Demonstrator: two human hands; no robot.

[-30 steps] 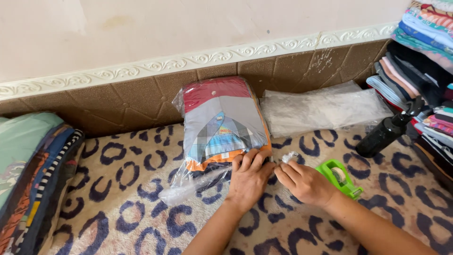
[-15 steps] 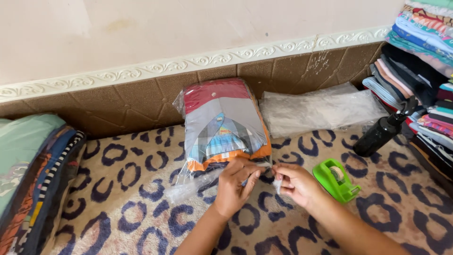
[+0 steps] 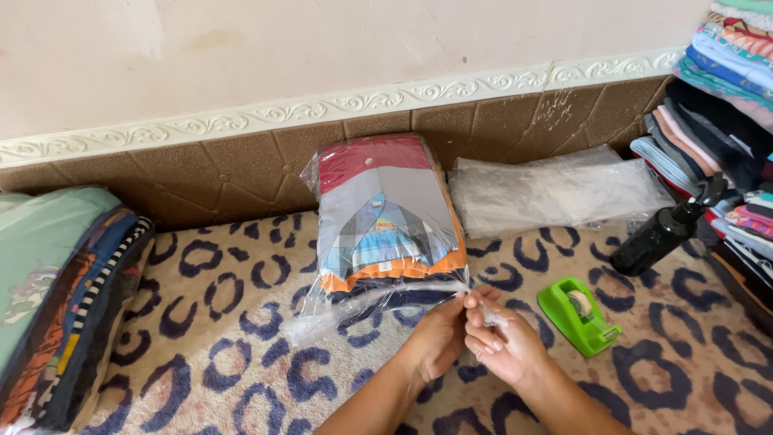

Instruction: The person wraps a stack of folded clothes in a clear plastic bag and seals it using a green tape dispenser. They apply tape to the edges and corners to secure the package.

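A clear plastic bag with a stack of folded garments inside lies on the leopard-print rug, its top against the wall. The bag's open flap trails toward me at the near end. My left hand and my right hand meet just below the bag, fingertips pinched together on a small piece of clear tape at the flap's edge. A green tape dispenser sits on the rug right of my right hand.
A pile of empty clear bags lies against the wall to the right. A black spray bottle stands beside a tall stack of folded clothes at the far right. Another stack of folded clothes lies at the left.
Both hands have lifted off the bag's lower edge and come together, pinching the tape at the flap. The view has shifted slightly.
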